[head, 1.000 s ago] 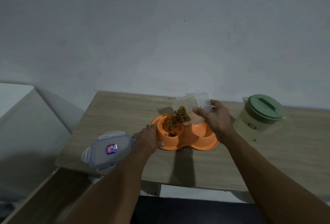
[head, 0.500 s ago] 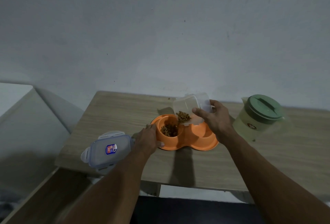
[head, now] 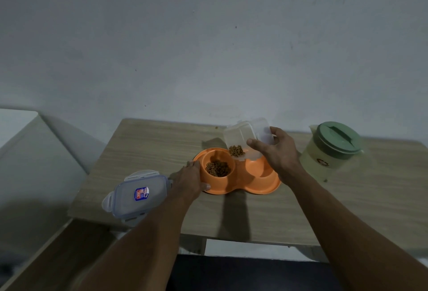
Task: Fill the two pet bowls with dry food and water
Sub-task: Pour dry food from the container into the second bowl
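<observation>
The orange double bowl [head: 239, 176] sits on the table [head: 148, 149] between the two hands. Its well nearer the left hand holds a heap of brown dry food [head: 217, 168]; the well under the right hand shows only orange plastic. The left hand [head: 188, 180] grips the bowl's outer end, fingers curved over the far rim and thumb on the near rim. The right hand [head: 275, 151] is closed round a clear plastic container [head: 245, 134], thumb on the side facing the camera and fingers behind it. The container is held above the far edge of the bowl and tilted, mouth down towards the left hand. A small clump of food [head: 236, 151] lies at its lower lip, just above the ridge between the wells. Just outside the left hand, the container's clear lid [head: 139, 194] lies flat at the table's near corner, a blue label on top. Beyond the right hand, near but apart from it, a pitcher [head: 324, 161] with a green lid stands upright
</observation>
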A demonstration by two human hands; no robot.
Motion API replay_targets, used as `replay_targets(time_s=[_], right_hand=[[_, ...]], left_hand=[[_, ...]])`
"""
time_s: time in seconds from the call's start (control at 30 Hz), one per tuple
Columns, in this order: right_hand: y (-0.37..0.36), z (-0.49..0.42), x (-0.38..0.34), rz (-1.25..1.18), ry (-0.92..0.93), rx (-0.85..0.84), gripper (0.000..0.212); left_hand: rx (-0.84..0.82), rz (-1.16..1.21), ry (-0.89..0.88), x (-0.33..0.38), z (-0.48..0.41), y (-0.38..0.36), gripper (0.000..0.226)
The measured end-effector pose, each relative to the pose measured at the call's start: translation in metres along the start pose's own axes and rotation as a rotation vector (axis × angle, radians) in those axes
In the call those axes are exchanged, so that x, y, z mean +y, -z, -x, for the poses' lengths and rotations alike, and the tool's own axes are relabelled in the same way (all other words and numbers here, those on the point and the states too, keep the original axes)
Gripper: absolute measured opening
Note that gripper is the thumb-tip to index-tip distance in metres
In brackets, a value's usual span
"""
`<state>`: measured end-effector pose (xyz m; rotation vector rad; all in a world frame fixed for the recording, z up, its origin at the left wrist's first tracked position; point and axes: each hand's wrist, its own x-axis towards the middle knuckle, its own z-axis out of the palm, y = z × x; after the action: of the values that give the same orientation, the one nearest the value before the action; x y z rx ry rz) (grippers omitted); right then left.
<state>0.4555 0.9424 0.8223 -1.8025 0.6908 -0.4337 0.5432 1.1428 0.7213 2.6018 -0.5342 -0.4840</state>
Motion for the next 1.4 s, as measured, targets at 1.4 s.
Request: replay_targets(time_s=[1.4], right_hand=[[-0.113,0.010,-0.019,-0.247,-0.377,0.007,0.029]], left_hand=[[0.233,1.164,0.283,-0.006,0.003,0.094,0.025]])
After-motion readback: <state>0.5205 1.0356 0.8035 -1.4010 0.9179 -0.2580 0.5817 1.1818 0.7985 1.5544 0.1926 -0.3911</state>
